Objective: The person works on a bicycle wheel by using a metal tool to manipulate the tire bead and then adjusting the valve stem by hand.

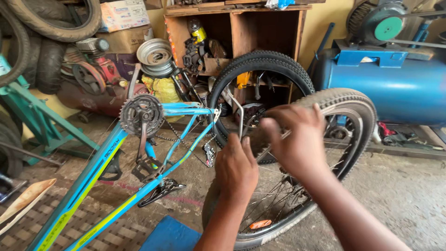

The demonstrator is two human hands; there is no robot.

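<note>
A bicycle wheel (353,109) with a knobby tyre and thin spokes stands upright in front of me. My left hand (236,168) grips a bent metal rod (240,116) near the wheel's middle. My right hand (297,139) is closed on the spokes and rim area beside it; what its fingers pinch is hidden. An upturned blue and yellow bicycle frame (100,179) lies to the left, with its chainring (141,114), crank and pedal (163,189) showing. A second black tyre (260,62) stands behind the wheel.
A blue air compressor tank (395,86) sits at the right. A wooden shelf (241,32) with parts stands at the back, old tyres (51,28) and an engine at the left. A green metal stand (37,116) is at far left. Concrete floor (409,195) lies beneath.
</note>
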